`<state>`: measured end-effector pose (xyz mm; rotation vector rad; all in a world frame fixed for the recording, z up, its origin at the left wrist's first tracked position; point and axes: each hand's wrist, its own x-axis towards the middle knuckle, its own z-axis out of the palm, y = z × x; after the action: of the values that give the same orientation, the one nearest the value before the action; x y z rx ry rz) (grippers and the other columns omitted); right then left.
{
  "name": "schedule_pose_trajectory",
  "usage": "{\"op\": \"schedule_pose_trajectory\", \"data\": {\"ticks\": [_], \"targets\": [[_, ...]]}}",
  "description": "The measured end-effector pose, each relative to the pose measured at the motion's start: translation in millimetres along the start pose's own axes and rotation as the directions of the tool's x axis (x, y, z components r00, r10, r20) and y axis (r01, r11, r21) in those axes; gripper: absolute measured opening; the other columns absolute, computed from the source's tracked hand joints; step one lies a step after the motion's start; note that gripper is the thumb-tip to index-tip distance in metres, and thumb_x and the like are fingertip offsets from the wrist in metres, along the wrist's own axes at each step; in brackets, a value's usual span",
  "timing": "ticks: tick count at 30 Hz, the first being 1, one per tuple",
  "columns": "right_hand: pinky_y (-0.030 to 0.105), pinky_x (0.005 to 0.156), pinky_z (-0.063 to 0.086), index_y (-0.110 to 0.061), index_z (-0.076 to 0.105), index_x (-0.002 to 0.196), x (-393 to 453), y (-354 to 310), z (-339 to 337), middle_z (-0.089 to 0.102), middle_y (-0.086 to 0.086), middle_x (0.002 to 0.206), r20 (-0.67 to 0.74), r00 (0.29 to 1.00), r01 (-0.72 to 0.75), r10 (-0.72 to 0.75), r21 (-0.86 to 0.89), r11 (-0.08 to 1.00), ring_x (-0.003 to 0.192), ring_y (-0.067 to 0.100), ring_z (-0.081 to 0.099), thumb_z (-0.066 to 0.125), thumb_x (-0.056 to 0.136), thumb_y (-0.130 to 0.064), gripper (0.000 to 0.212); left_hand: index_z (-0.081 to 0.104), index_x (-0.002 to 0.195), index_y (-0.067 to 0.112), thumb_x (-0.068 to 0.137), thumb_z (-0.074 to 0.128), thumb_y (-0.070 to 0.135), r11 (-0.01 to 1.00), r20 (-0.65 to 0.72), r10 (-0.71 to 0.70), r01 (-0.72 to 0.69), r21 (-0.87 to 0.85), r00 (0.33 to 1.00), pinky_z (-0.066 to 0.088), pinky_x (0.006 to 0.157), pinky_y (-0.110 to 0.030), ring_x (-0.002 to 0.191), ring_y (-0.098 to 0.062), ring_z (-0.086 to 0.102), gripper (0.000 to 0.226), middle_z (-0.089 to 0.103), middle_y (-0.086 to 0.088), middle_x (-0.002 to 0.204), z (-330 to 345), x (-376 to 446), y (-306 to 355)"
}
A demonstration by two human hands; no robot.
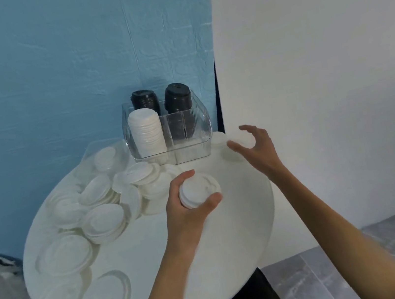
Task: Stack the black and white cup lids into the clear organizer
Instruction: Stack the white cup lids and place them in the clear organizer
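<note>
A clear organizer [199,133] stands at the back of the round white table [230,234]. It holds two black lid stacks [177,98] at the rear and a white lid stack [146,131] front left. Its front right compartment shows no lids. My left hand [186,202] grips a small stack of white lids [197,190] over the table's middle. My right hand [256,150] curls around a white lid [241,138] near the table's right edge, just right of the organizer. Another white lid [231,155] lies beneath that hand.
Many loose white lids [97,211] lie heaped over the table's left half, some overhanging its front left edge. A blue wall stands behind and a white panel [322,78] rises close on the right. Grey floor shows below right.
</note>
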<state>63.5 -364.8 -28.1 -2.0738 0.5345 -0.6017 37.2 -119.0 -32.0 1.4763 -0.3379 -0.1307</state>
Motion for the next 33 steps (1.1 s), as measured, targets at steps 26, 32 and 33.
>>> {"op": "schedule_pose_trajectory", "data": {"ticks": [26, 32, 33], "targets": [[0.038, 0.108, 0.044, -0.035, 0.059, 0.135, 33.6, 40.6, 24.8, 0.063, -0.005, 0.136, 0.138, 0.989, -0.032, 0.06, -0.195, 0.98, 0.124, 0.021, 0.057, 0.087, 0.065, -0.055, 0.078, 0.064, 0.114, 0.042, 0.047, 0.09, 0.039, 1.0, -0.017, -0.026, 0.026, -0.005, 1.0, 0.053, 0.092, -0.023, 0.107, -0.003, 0.064, 0.072, 0.068, 0.023, 0.11, -2.2, 7.5, -9.4], [0.034, 0.104, 0.045, -0.033, 0.061, 0.133, 19.9, 38.4, 21.9, 0.064, -0.004, 0.135, 0.125, 0.992, 0.013, 0.011, -0.185, 0.983, 0.122, 0.019, 0.059, 0.089, 0.065, -0.052, 0.076, 0.063, 0.118, 0.036, 0.054, 0.089, 0.026, 0.999, -0.016, -0.044, 0.044, -0.014, 0.999, 0.052, 0.085, -0.016, 0.1, 0.002, 0.064, 0.07, 0.068, 0.026, 0.106, -2.4, 6.6, -7.4], [0.034, 0.104, 0.045, -0.032, 0.061, 0.133, 17.8, 35.0, 21.2, 0.064, -0.003, 0.134, 0.121, 0.993, 0.021, 0.0, -0.168, 0.986, 0.123, 0.019, 0.059, 0.09, 0.065, -0.051, 0.076, 0.063, 0.118, 0.036, 0.054, 0.089, 0.026, 0.999, -0.017, -0.048, 0.048, -0.014, 0.999, 0.052, 0.085, -0.016, 0.1, 0.002, 0.064, 0.07, 0.067, 0.026, 0.106, -2.2, 6.5, -7.0]]}}
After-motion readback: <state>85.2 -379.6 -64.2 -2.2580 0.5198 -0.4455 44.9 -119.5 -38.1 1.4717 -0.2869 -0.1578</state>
